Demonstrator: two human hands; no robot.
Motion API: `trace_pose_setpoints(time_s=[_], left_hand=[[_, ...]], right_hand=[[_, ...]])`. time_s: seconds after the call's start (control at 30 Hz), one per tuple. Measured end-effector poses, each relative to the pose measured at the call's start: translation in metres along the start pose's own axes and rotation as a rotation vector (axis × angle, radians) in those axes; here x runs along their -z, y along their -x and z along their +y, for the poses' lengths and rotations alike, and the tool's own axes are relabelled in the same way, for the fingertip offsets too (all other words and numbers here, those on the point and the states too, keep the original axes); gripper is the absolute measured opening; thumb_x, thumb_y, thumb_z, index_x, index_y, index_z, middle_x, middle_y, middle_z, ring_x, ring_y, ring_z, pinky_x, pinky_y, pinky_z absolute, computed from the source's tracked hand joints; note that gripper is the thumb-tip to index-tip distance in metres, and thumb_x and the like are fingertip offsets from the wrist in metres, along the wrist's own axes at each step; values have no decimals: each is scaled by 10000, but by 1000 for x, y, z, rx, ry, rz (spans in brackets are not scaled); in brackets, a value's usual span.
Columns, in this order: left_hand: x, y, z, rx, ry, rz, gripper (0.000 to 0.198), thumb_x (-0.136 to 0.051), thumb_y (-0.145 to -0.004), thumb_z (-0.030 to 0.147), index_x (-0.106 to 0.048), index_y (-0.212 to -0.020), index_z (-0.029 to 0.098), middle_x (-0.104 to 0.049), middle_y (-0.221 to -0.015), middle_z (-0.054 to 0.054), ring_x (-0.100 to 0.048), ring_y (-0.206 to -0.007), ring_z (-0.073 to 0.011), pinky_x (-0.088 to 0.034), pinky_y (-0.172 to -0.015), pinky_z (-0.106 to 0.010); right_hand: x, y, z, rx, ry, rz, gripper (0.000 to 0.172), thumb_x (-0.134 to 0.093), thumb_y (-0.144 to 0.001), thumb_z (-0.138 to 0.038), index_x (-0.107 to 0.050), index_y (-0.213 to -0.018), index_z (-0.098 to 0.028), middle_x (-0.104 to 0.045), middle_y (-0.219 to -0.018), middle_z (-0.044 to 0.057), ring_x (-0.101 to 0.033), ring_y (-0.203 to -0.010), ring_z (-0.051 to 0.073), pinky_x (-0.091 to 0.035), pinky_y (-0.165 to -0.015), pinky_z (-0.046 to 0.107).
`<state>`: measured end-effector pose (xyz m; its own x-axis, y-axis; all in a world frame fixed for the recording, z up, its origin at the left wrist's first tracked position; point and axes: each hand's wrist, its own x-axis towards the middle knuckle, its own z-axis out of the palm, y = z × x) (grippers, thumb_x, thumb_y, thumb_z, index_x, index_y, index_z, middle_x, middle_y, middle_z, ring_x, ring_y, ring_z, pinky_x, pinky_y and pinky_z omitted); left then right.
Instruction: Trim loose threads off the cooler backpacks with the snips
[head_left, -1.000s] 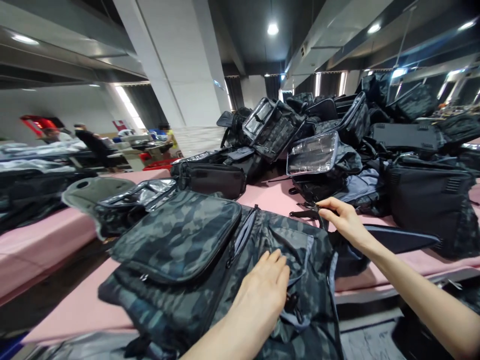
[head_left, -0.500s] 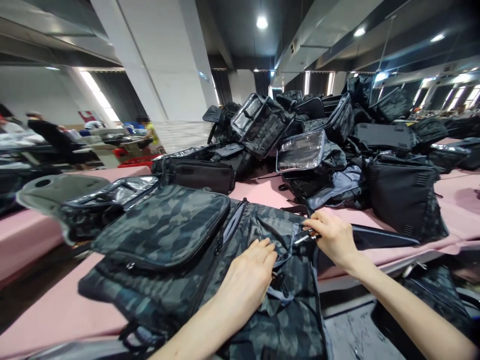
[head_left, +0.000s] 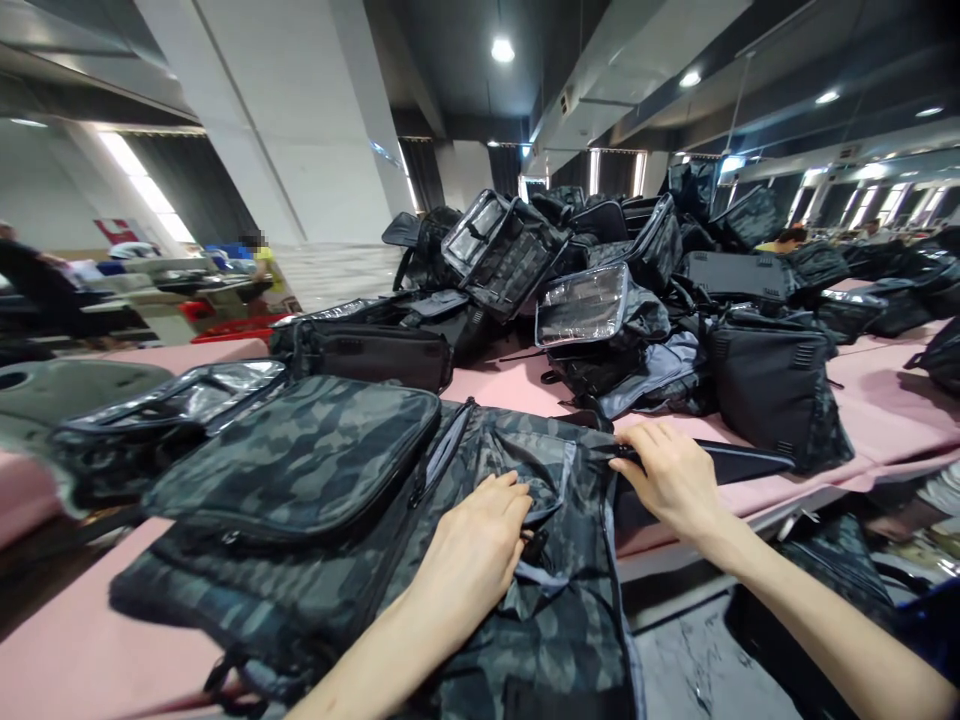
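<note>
A dark camouflage bag (head_left: 300, 450) lies spread on the pink-covered table in front of me, its padded panel to the left and a side with zips and a rumpled pocket (head_left: 529, 465) to the right. On that pocket, my left hand (head_left: 480, 540) is closed over the bunched cloth, with its fingertips partly hidden. At the bag's far right edge, my right hand (head_left: 671, 475) pinches a small dark tool (head_left: 624, 453). Its silvery tip showed earlier, but the fingers now cover most of it.
Behind the bag, a large heap of similar bags (head_left: 517, 245) covers the pink table (head_left: 502, 385). An open bag with silvery lining (head_left: 247, 380) stands at the left by a grey-green chair (head_left: 82, 385). Another dark bag (head_left: 832, 560) sits low at the right. People work in the background.
My view has turned slightly right, so things sit further left. The right hand has moved a little right along the bag's edge, and the tool's silvery tip no longer shows.
</note>
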<state>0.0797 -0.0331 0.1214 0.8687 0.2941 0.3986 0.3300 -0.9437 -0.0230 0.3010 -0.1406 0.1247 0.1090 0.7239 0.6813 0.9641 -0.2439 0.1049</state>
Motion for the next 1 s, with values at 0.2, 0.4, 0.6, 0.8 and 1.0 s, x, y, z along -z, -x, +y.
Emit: trace_pose_setpoints(time_s=[0.2,0.4,0.6,0.8,1.0], left_hand=[[2,0,2,9,-19,-17,338,-468,-692,37,-626,-983,107,-642,-1098,-131,-558,-1093,-243,-455,-956,-388],[2,0,4,5,-43,-7,311,-462,-706,47,-624,-961,121,-641,-1101,-123,-556,-1095,-234,-453,-954,-383],[-1,0,2,-19,-24,39,263,-466,-729,61,-621,-938,106,-648,-1074,-137,-567,-1075,-247,-459,-944,-400],[-2,1,2,-27,5,61,251,-477,-734,53,-604,-945,105,-646,-1070,-138,-557,-1088,-250,-450,-953,-411],[-2,0,3,-24,11,42,220,-478,-746,60,-603,-923,99,-645,-1060,-147,-558,-1085,-258,-448,-951,-421]], right_hand=[[4,-12,-13,201,131,82,103,-545,-842,-223,-620,-791,-173,-613,-678,32,-488,-675,163,-286,-592,281],[6,-10,-4,47,86,-96,151,-538,-845,-345,-598,-850,-206,-624,-741,23,-522,-724,166,-295,-577,263],[12,-12,-3,71,96,-70,107,-568,-815,-246,-606,-901,-196,-633,-783,32,-508,-737,174,-311,-616,286],[12,-21,-17,201,197,-26,124,-548,-815,-180,-617,-713,-190,-628,-717,41,-466,-703,175,-267,-621,303],[11,-24,-19,232,232,-18,162,-541,-794,-132,-592,-649,-184,-605,-652,39,-440,-667,179,-247,-603,301]])
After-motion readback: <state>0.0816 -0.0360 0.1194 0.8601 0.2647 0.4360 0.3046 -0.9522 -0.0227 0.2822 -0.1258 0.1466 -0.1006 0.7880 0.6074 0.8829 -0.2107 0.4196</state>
